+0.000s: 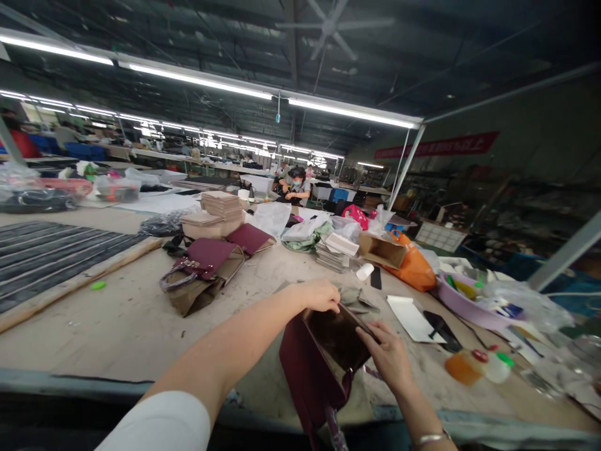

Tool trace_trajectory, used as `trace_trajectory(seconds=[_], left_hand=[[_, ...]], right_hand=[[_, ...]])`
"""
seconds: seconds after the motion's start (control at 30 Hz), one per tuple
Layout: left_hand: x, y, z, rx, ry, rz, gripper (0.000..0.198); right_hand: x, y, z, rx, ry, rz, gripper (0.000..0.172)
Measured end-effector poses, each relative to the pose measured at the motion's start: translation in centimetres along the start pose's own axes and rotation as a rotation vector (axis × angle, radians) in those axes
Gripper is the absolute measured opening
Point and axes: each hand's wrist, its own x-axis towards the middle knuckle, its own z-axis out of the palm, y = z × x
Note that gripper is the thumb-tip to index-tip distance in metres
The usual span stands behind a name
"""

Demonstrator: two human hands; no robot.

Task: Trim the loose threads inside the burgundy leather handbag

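A dark maroon handbag [312, 376] stands open at the near edge of the worktable [126, 326]. My left hand [320, 295] is closed on the far rim of the bag's opening. My right hand [387, 354] grips the near right rim, fingers curled over the edge. The bag's dark inside [338, 335] shows between the two hands. A strap hangs down from the bag below the table edge.
More maroon bags [206, 260] and stacked flat pieces [220, 207] lie further back. An orange bag [413, 266], a purple basin [464, 307], white card [413, 316] and an orange bottle [462, 366] sit right. A striped board [51, 257] lies left. A person sits far back.
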Motion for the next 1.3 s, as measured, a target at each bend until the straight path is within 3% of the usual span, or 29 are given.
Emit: trace_trajectory(seconds=[0.33, 0.63, 0.87, 1.3], left_hand=[[0.0, 0.2, 0.0, -0.002, 0.066, -0.04, 0.023], [0.3, 0.6, 0.3, 0.016, 0.079, -0.118, 0.023], [0.5, 0.6, 0.2, 0.017, 0.053, -0.136, 0.025], [0.3, 1.0, -0.3, 0.019, 0.053, -0.142, 0.026]], right_hand=[[0.0, 0.3, 0.4, -0.041, 0.018, -0.033, 0.036], [0.5, 1.0, 0.0, -0.129, -0.048, -0.049, 0.035], [1.6, 0.2, 0.0, -0.242, 0.031, -0.03, 0.035], [2.2, -0.7, 0.5, -0.163, 0.036, -0.075, 0.035]])
